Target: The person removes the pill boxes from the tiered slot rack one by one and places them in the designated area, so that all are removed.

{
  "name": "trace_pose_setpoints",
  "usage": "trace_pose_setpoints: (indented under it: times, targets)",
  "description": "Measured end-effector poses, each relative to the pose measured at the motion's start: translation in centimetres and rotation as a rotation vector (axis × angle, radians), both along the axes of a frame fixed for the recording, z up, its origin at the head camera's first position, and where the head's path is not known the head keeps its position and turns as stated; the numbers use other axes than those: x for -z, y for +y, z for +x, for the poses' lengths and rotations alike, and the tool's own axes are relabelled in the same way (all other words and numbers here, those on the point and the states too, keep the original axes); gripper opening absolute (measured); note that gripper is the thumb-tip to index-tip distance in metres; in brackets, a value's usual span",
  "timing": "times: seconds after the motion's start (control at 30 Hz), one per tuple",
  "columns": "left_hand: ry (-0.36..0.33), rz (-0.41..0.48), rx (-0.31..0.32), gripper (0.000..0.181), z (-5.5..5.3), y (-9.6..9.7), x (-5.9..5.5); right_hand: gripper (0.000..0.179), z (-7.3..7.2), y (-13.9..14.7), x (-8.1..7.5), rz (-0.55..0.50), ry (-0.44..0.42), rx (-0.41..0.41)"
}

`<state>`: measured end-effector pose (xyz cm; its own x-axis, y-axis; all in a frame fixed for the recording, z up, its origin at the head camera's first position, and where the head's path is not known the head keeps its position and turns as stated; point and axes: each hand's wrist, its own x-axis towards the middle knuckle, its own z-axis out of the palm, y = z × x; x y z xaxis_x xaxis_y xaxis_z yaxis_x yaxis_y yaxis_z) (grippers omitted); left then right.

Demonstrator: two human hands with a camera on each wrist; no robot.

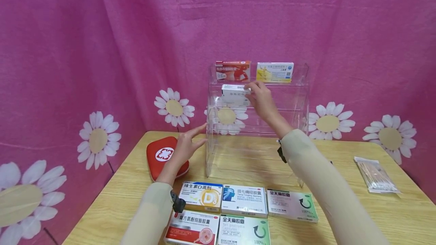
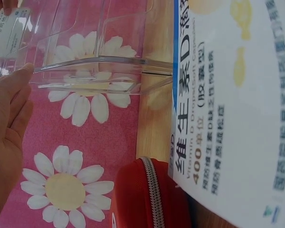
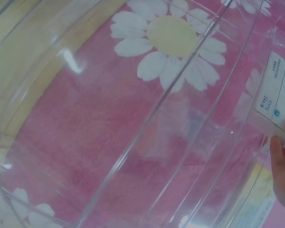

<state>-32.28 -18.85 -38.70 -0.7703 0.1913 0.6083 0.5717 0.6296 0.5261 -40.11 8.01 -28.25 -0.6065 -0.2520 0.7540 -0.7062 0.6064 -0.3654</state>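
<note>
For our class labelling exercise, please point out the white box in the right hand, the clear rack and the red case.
White box (image 1: 234, 98): head view, on its front face.
Clear rack (image 1: 257, 128): head view, on a bare middle part.
Red case (image 1: 165, 154): head view, mid upper face.

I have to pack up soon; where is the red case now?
In the head view, the red case lies on the left side of the table, left of the clear rack and partly behind the left hand.

white box (image 1: 233, 96): right end behind right hand (image 1: 263, 102) | left wrist view: red case (image 2: 131, 198) cut off below
</note>
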Motion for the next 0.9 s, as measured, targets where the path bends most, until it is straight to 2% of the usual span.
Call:
trace_pose_setpoints:
  times: [0.17, 0.47, 0.67, 0.9]
  targets:
    - [0.016, -0.004, 0.000, 0.055, 0.0, 0.0, 0.0, 0.021, 0.2, 0.8, -0.1, -0.072, 0.071, 0.007]
    - [-0.008, -0.007, -0.003, 0.055, 0.1, 0.1, -0.1, 0.021, 1.0, 3.0, 0.0, -0.161, 0.172, 0.037]
    - [-0.003, -0.007, -0.007, 0.054, 0.1, 0.0, 0.0, 0.023, 2.2, 5.1, 0.3, -0.166, 0.210, 0.058]
    - [-0.007, 0.000, 0.001, 0.055, 0.0, 0.0, 0.1, 0.026, 4.0, 8.2, 0.7, -0.139, 0.209, 0.074]
